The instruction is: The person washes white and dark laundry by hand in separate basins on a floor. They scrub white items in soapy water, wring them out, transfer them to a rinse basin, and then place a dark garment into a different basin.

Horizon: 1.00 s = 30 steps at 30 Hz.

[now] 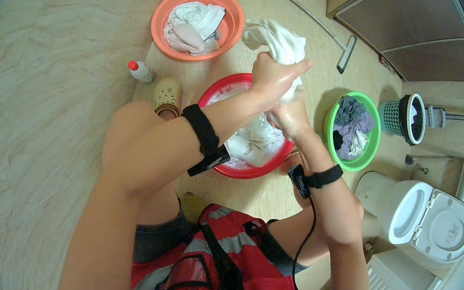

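Note:
A wet white cloth [278, 40] is held up above the right side of a red basin [248, 174]. My left hand [273, 77] is wrapped round the cloth from above, and its loose upper end bunches out past the thumb. Just below, my right hand [291, 114] closes round the lower part of the same cloth; my left arm partly hides that grip. Soapy water with suds fills the red basin, where another white cloth [254, 142] lies half sunk.
Beyond stands an orange basin [157, 31] of pale laundry, near a white bottle with red cap [141, 71]. To the right are a green basin [376, 123] of dark and purple clothes, a floor squeegee [346, 55], a wastebasket [390, 113] and a toilet [410, 211].

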{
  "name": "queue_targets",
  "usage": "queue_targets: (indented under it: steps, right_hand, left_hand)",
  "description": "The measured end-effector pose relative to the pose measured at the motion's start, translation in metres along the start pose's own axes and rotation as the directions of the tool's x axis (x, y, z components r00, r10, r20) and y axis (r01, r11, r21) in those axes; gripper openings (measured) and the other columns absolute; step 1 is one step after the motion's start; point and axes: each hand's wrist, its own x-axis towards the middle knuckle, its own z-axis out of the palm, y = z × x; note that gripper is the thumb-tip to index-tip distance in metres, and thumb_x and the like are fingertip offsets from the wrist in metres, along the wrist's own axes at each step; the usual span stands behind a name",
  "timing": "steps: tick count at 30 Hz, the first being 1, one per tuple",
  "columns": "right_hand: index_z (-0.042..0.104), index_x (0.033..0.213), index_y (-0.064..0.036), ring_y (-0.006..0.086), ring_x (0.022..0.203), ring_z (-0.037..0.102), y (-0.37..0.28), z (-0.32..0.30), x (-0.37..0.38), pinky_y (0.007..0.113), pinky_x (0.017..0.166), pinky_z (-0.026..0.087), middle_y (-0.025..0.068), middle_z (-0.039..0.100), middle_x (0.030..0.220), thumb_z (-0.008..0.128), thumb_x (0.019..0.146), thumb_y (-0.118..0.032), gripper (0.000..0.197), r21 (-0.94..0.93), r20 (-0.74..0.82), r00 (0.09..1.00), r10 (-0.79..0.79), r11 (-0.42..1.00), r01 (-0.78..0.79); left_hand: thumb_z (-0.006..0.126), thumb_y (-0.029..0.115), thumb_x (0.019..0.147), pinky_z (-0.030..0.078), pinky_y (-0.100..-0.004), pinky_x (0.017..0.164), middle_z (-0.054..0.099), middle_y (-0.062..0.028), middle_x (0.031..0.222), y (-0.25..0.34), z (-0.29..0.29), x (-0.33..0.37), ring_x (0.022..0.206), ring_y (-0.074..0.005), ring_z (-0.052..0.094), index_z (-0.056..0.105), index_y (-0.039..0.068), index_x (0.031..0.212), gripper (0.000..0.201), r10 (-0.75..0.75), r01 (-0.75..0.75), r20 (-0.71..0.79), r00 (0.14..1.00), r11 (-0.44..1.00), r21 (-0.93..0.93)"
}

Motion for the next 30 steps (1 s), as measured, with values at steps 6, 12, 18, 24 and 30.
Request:
queue_targets:
  steps: [6, 12, 18, 24, 30]
  right_hand:
    - [0.049, 0.089, 0.0021, 0.0142, 0.039, 0.045, -0.005, -0.011, -0.012, 0.025, 0.031, 0.030, 0.0068, 0.051, 0.060, 0.060, 0.060, 0.004, 0.032, 0.256, 0.323, 0.917, 0.236, 0.911, -0.324]
    - [0.054, 0.084, 0.0014, 0.0139, 0.046, 0.051, -0.030, -0.005, -0.014, 0.025, 0.036, 0.036, 0.0073, 0.056, 0.066, 0.062, 0.063, -0.002, 0.023, 0.042, 0.288, 0.943, 0.166, 0.982, -0.186]
    - [0.057, 0.094, 0.0003, 0.0145, 0.061, 0.059, -0.049, 0.021, 0.013, 0.026, 0.050, 0.046, 0.0073, 0.062, 0.078, 0.062, 0.071, -0.009, 0.025, -0.154, 0.075, 0.992, -0.103, 0.982, 0.114]
    - [0.055, 0.109, 0.0023, 0.0164, 0.086, 0.060, -0.077, 0.044, 0.104, 0.029, 0.070, 0.048, 0.0092, 0.063, 0.095, 0.067, 0.078, -0.024, 0.042, -0.114, -0.091, 0.891, -0.444, 0.894, 0.434]
    - [0.057, 0.110, 0.0033, 0.0248, 0.103, 0.058, 0.017, 0.002, 0.143, 0.034, 0.085, 0.046, 0.0201, 0.061, 0.107, 0.068, 0.075, -0.026, 0.046, -0.297, 0.053, 0.958, -0.281, 0.912, 0.284]
  left_hand:
    - [0.070, 0.022, 0.062, 0.049, -0.0332, 0.064, 0.064, -0.0159, 0.079, 0.003, -0.005, -0.004, 0.071, -0.0221, 0.063, 0.062, -0.005, 0.080, 0.033, -0.126, 0.118, 0.108, 0.986, 0.990, 0.080]
    - [0.069, 0.013, 0.071, 0.047, -0.0282, 0.063, 0.060, -0.0056, 0.083, 0.018, -0.011, -0.011, 0.075, -0.0132, 0.058, 0.057, 0.000, 0.097, 0.030, -0.202, 0.203, 0.057, 0.978, 0.979, -0.020]
    - [0.071, 0.030, 0.075, 0.048, -0.0292, 0.062, 0.062, -0.0076, 0.085, 0.059, -0.042, 0.024, 0.075, -0.0144, 0.059, 0.058, 0.000, 0.098, 0.041, -0.186, 0.169, 0.172, 0.967, 0.979, 0.110]
    - [0.062, 0.038, 0.081, 0.048, -0.0303, 0.066, 0.060, -0.0056, 0.091, 0.120, -0.089, 0.071, 0.078, -0.0125, 0.059, 0.058, 0.004, 0.098, 0.038, -0.304, 0.275, 0.210, 0.929, 0.949, 0.156]
    - [0.056, 0.035, 0.084, 0.041, -0.0247, 0.062, 0.048, 0.0004, 0.068, 0.123, -0.119, 0.075, 0.065, -0.0113, 0.048, 0.055, 0.010, 0.086, 0.025, -0.360, 0.357, 0.016, 0.933, 0.915, -0.190]
